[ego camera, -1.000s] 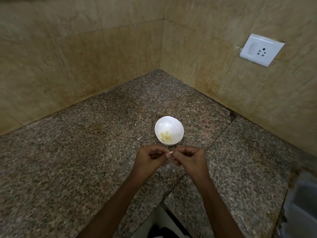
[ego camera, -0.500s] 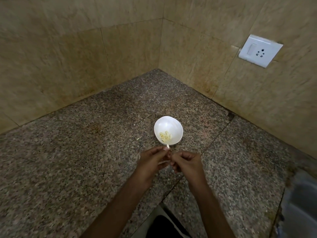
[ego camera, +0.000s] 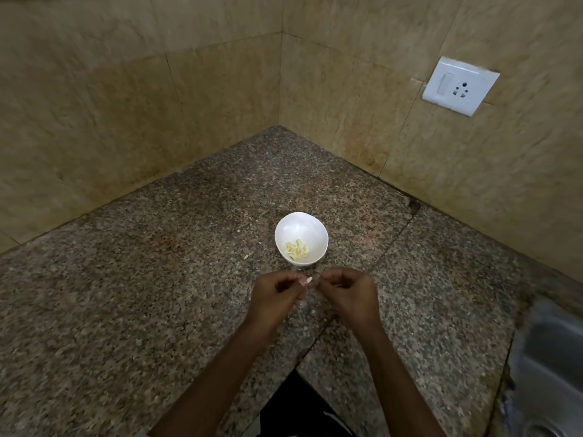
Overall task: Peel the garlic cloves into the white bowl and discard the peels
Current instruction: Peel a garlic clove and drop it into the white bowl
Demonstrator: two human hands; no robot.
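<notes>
A small white bowl (ego camera: 301,228) sits on the speckled granite counter with several peeled, pale yellow garlic cloves (ego camera: 296,250) in its bottom. Just in front of the bowl, my left hand (ego camera: 277,293) pinches a small garlic clove (ego camera: 309,280) at its fingertips. My right hand (ego camera: 347,291) is close beside it with curled fingers, a small gap between the two hands; what it holds is too small to tell. A tiny pale scrap of peel (ego camera: 246,256) lies on the counter left of the bowl.
Tiled walls meet in a corner behind the counter (ego camera: 157,279). A white socket plate (ego camera: 459,86) is on the right wall. A steel sink (ego camera: 549,373) sits at the lower right. The counter's front edge (ego camera: 293,373) notches near my body.
Both hands stayed together just in front of the bowl, working the clove; they have drawn slightly apart, with the clove now at the left fingertips. The bowl has not moved.
</notes>
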